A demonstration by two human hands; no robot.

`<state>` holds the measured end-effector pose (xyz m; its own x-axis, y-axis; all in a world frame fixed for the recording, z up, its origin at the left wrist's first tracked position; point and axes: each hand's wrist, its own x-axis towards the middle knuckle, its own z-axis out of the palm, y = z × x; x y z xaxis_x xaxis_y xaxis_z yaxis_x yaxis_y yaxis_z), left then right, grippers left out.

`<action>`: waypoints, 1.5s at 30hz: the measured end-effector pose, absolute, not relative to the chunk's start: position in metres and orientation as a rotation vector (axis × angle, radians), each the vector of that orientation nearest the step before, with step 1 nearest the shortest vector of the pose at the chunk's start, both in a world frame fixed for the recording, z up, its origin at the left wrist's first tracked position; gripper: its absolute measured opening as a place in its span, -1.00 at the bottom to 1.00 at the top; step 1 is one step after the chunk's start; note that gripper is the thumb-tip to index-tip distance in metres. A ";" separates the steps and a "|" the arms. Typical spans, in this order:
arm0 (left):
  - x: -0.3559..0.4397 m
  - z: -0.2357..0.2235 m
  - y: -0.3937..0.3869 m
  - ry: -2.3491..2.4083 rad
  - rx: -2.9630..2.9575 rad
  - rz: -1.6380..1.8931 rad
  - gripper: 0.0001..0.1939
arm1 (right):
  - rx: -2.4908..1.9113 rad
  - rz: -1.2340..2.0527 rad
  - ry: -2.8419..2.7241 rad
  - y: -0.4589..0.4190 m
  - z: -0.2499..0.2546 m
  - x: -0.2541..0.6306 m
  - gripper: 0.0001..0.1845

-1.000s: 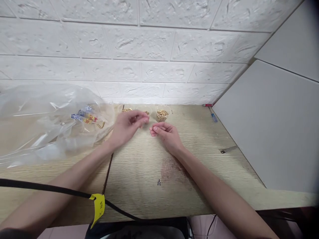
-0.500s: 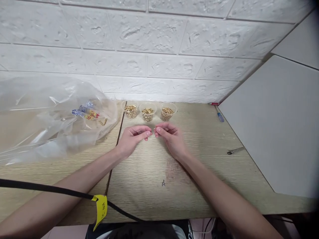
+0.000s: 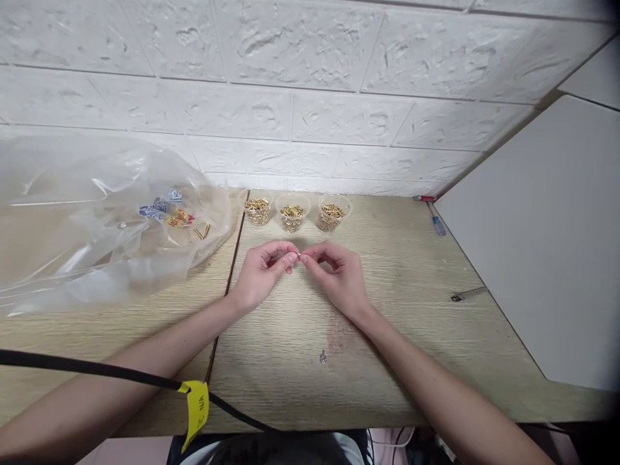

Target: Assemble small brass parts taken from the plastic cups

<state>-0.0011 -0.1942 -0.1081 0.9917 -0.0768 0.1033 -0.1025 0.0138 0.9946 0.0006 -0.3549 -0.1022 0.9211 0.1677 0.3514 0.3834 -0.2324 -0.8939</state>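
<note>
My left hand and my right hand meet tip to tip over the desk, each closed in a thumb-and-finger pinch. Between the fingertips shows a small gold-coloured metal pin; the fingers cover most of it, so I cannot tell whether it is one piece or two. Just behind the hands stand three clear plastic cups in a row: the left cup, the middle cup and the right cup. All hold many small gold-coloured metal pins.
A large clear plastic bag with a few gold pins covers the left. A small silver metal part lies near the front. To the right are a blue-handled screwdriver, a metal strip and a white panel. A black cable crosses the lower left.
The gap between my hands has closed: the right fingertips, with the gold pin, now meet the left ones. The view has shifted slightly, and the things on the desk have stayed put.
</note>
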 end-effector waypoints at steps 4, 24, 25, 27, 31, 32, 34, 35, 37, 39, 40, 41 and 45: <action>-0.005 -0.110 -0.195 -0.161 1.689 0.087 -0.83 | -1.962 -0.288 -0.544 -0.359 -0.096 0.000 -0.90; -0.007 -0.120 -0.197 -0.218 1.898 0.256 -0.88 | -2.033 -0.206 -0.452 -0.351 -0.102 -0.006 -0.81; -0.006 -0.120 -0.197 -0.216 1.893 0.253 -0.88 | -2.005 -0.183 -0.421 -0.351 -0.103 -0.005 -0.80; -0.006 -0.121 -0.197 -0.214 1.872 0.240 -0.87 | -1.922 -0.103 -0.339 -0.351 -0.105 -0.002 -0.76; -0.007 -0.120 -0.197 -0.194 1.771 0.189 -0.84 | -1.746 0.074 -0.209 -0.354 -0.109 0.005 -0.72; -0.008 -0.119 -0.197 -0.184 1.734 0.166 -0.83 | -1.721 0.093 -0.203 -0.355 -0.110 0.007 -0.72; -0.009 -0.116 -0.197 -0.159 1.672 0.132 -0.79 | -1.709 0.090 -0.202 -0.357 -0.110 0.009 -0.74; -0.009 -0.115 -0.197 -0.148 1.654 0.127 -0.77 | -1.715 0.078 -0.201 -0.357 -0.109 0.009 -0.75; -0.009 -0.114 -0.197 -0.127 1.648 0.133 -0.78 | -1.735 0.055 -0.205 -0.358 -0.108 0.009 -0.76; -0.008 -0.113 -0.197 -0.114 1.658 0.142 -0.79 | -1.760 0.030 -0.227 -0.358 -0.107 0.008 -0.78; -0.008 -0.113 -0.196 -0.114 1.666 0.143 -0.80 | -1.778 0.014 -0.244 -0.358 -0.107 0.007 -0.79; -0.007 -0.114 -0.196 -0.118 1.675 0.143 -0.81 | -1.798 -0.004 -0.261 -0.357 -0.107 0.007 -0.80; -0.009 -0.117 -0.196 -0.176 1.732 0.146 -0.85 | -1.827 -0.006 -0.292 -0.356 -0.108 0.006 -0.81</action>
<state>-0.0089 -0.1964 -0.1172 0.9798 -0.0347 0.1967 -0.1998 -0.1636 0.9661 0.0062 -0.3563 -0.1076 0.9683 0.1955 0.1556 0.2017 -0.2443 -0.9485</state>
